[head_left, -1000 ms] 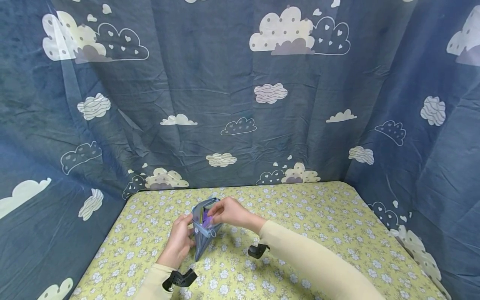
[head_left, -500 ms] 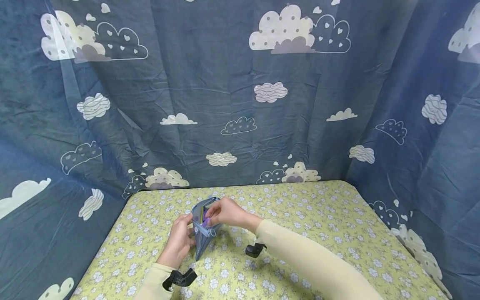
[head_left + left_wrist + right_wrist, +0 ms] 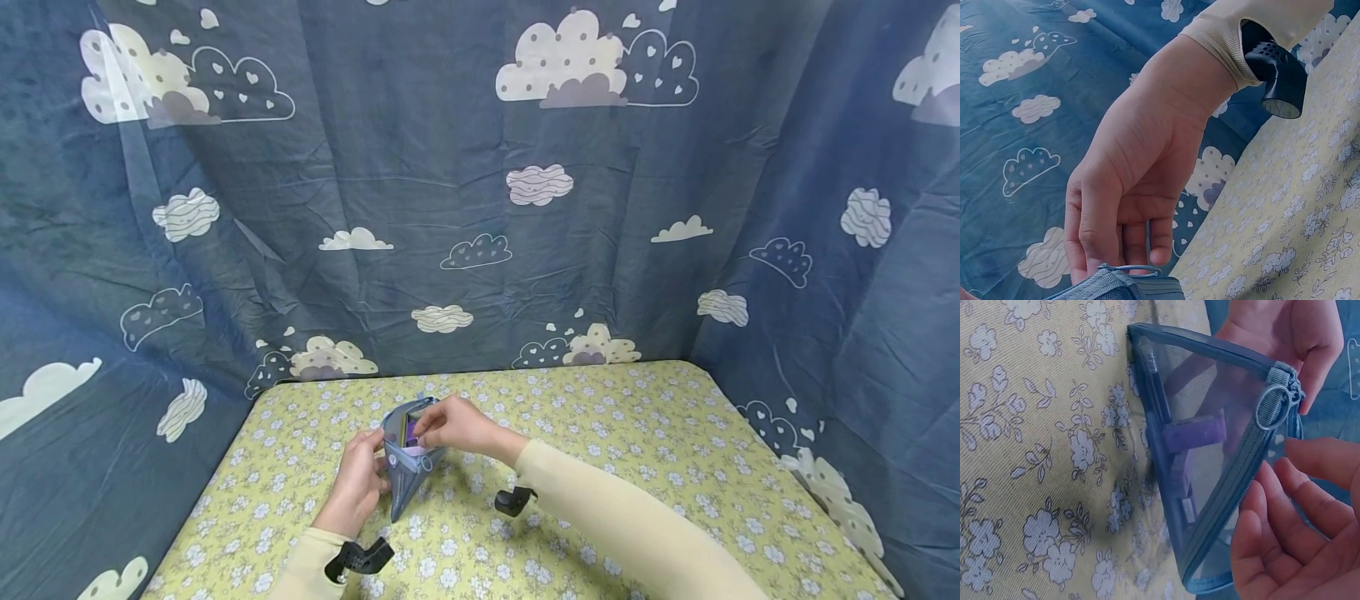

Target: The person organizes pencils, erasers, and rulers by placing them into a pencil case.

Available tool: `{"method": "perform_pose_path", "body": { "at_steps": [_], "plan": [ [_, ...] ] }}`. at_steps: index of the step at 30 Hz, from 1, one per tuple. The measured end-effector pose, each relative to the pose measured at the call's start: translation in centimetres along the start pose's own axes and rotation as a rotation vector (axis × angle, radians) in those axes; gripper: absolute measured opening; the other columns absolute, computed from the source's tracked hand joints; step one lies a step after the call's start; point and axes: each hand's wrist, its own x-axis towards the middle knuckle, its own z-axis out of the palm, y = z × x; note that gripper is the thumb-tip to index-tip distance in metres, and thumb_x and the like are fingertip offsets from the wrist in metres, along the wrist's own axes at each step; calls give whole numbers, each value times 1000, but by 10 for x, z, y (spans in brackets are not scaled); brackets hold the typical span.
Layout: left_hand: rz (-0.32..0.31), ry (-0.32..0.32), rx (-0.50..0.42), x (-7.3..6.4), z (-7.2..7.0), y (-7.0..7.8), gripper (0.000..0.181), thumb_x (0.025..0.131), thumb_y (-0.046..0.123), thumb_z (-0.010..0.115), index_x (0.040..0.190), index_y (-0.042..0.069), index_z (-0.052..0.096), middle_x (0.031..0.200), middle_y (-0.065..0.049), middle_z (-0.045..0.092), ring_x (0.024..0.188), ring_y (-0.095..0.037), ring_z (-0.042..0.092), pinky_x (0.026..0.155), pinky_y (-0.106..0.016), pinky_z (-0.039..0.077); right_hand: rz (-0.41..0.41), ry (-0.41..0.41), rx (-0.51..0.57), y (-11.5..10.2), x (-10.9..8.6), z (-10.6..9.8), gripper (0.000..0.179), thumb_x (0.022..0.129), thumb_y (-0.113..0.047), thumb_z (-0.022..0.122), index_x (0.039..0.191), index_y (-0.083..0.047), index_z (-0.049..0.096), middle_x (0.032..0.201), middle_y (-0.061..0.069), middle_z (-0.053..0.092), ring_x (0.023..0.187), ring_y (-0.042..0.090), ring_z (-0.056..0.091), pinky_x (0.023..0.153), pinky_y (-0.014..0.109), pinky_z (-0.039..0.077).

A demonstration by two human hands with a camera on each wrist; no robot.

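A blue see-through mesh pencil pouch [image 3: 408, 485] is held upright, its zip mouth facing up. My left hand [image 3: 357, 482] grips its left side, thumb near the rim and fingers behind the pouch. My right hand [image 3: 459, 425] is at the mouth from the right; in the right wrist view its loosely bent fingertips [image 3: 1254, 494] sit right at the zip edge, with nothing visible between them. Through the mesh show a slim pen [image 3: 1157, 381] and a purple block [image 3: 1196, 432] lying across other small purple things [image 3: 1180, 472]. A round zip ring [image 3: 1272, 407] hangs at one corner.
The table has a yellow flowered cloth [image 3: 600, 467] under the pouch. Dark blue curtains with clouds [image 3: 420, 275] enclose the back and sides. Black wrist cameras [image 3: 360, 557] sit at both cream sleeves [image 3: 615, 500].
The purple thing at my right fingertips has gone lower into the pouch, and the fingers have drawn back slightly from it. The left hand and pouch stay nearly in place.
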Motion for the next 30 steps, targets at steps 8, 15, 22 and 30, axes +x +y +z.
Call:
{"method": "perform_pose_path", "body": {
  "at_steps": [8, 15, 22, 30],
  "plan": [
    [33, -17, 8, -1, 1, -1, 20, 109, 19, 42, 97, 4, 49, 95, -5, 54, 83, -17, 54, 77, -40, 42, -18, 22, 14, -1, -16, -18, 14, 93, -13, 72, 105, -11, 77, 102, -2, 73, 87, 11, 68, 77, 32, 54],
    [59, -10, 55, 0, 4, -2, 19, 107, 18, 46, 94, 6, 52, 91, -2, 58, 87, -17, 58, 80, -38, 40, -4, 67, -36, 4, -29, -37, 10, 96, -19, 70, 105, -19, 76, 105, -4, 72, 89, 13, 67, 78, 36, 54],
    [61, 7, 71, 3, 10, -3, 16, 105, 14, 49, 92, 4, 53, 92, -3, 60, 88, -17, 60, 79, -36, 45, 13, 76, -69, 11, -45, -51, 9, 96, -17, 71, 103, -16, 76, 97, -4, 72, 85, 15, 68, 76, 35, 54],
    [87, 1, 104, 3, 13, -6, 18, 106, 14, 47, 100, -2, 51, 107, -10, 57, 100, -23, 58, 85, -38, 45, 36, 85, -89, 23, -62, -62, 10, 96, -16, 69, 103, -17, 76, 97, -3, 72, 87, 18, 68, 76, 35, 54]
  ]
}}
